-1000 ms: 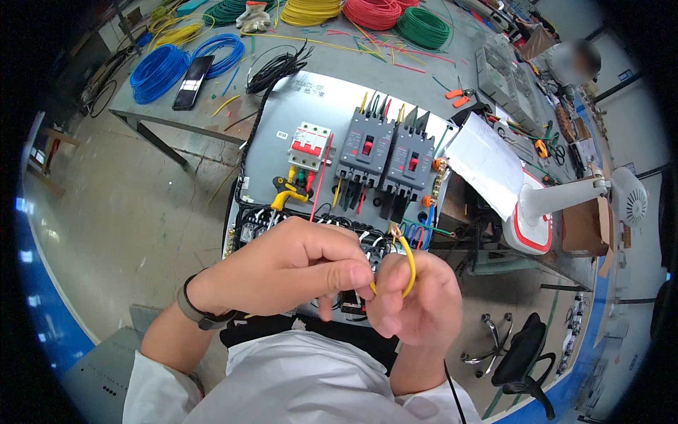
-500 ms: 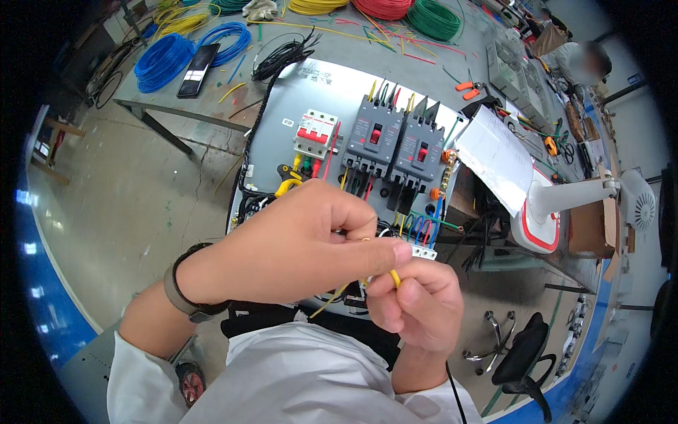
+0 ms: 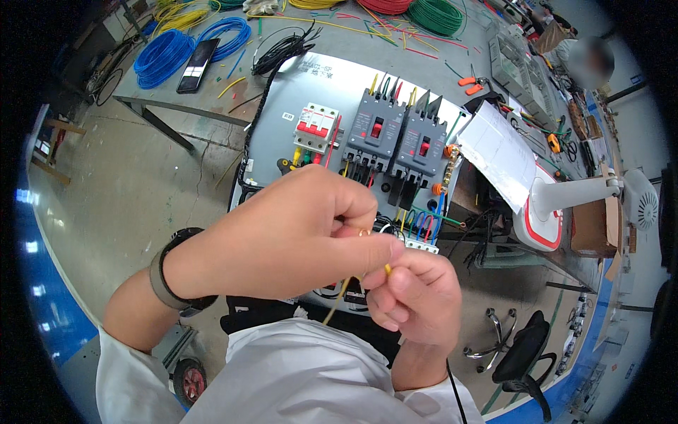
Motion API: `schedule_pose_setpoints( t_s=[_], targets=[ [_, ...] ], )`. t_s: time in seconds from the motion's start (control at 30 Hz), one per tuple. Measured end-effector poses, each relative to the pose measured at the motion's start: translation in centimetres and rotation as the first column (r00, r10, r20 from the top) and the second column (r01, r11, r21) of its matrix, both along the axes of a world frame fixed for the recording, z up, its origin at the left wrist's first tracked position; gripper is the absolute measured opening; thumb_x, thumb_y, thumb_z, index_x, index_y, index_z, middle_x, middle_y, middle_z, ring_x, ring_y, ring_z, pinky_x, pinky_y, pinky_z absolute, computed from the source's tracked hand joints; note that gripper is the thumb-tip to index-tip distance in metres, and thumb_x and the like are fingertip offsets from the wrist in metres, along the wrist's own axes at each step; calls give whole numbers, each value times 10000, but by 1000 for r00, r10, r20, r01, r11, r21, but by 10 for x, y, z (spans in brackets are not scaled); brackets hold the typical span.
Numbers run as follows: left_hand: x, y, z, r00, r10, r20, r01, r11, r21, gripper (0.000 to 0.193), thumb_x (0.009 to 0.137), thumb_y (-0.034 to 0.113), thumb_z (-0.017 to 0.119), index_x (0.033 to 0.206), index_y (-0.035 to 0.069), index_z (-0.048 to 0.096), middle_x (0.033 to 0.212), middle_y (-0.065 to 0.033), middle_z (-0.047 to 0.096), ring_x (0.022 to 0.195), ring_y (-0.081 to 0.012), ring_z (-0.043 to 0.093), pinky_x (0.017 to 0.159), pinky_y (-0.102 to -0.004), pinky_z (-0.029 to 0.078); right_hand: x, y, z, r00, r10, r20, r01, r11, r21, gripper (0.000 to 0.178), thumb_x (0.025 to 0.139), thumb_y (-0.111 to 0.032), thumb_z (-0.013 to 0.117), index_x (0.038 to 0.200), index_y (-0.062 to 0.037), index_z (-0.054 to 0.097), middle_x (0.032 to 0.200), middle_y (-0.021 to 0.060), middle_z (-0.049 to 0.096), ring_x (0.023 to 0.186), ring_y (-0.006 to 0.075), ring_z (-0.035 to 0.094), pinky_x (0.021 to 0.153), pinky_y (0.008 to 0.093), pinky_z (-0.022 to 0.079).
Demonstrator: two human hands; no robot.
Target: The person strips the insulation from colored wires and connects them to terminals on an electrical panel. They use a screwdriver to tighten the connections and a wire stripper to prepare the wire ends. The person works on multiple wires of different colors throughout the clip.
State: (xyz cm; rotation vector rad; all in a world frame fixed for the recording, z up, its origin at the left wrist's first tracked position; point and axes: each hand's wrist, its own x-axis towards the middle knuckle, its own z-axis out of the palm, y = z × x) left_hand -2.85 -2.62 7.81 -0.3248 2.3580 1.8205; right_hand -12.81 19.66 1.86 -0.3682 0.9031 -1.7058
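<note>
My left hand (image 3: 282, 233), with a dark watch on its wrist, is closed over a thin yellow wire (image 3: 337, 300). A length of that wire hangs below the fingers. A small copper-coloured loop shows at its curled fingers; I cannot tell what it belongs to. My right hand (image 3: 424, 300) meets the left thumb tip and pinches the wire, whose yellow end shows between thumb and forefinger. Both hands are in front of a metal panel (image 3: 277, 131) carrying two dark grey circuit breakers (image 3: 374, 129) and a white breaker with red levers (image 3: 316, 127). My hands hide part of the panel's lower wiring.
On the bench behind are blue wire coils (image 3: 164, 60), a phone (image 3: 198, 66), a green coil (image 3: 434, 18) and orange-handled pliers (image 3: 472, 85). A white-and-red device on an arm (image 3: 540, 215) and paper sheets (image 3: 494, 152) stand at right. Another person is at the far right.
Both hands stay together around the yellow wire. Less of its end shows at my right fingertips, and the hanging length has swung to the right. My left wrist has shifted slightly left.
</note>
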Motion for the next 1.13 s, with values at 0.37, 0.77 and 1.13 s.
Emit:
schedule_pose_setpoints(
  t_s=[0.37,0.77,1.13],
  targets=[
    [29,51,-59,971,117,-209,-50,951,304,300,1119,239,657,921,14,653,820,-17,498,767,-148,464,698,-314,400,-9,3,-20,939,-47,340,160,936,-313,487,1211,-356,352,963,-24,608,848,83,577,571,93,490,526,257,483],
    [35,35,-50,970,-33,-241,42,999,33,309,1092,216,677,859,18,632,766,-65,478,721,-240,487,668,-388,393,-10,9,-18,989,-81,121,99,983,-152,507,1125,-315,553,799,49,689,741,125,614,523,152,481,483,305,374],
    [29,39,-45,946,-26,-324,-17,992,-128,224,1054,204,715,913,31,699,779,-102,550,744,-294,526,677,-421,408,-14,14,-18,998,-37,56,41,997,-67,499,1112,-309,588,769,41,685,697,112,623,512,125,461,452,281,319]
  ],
)
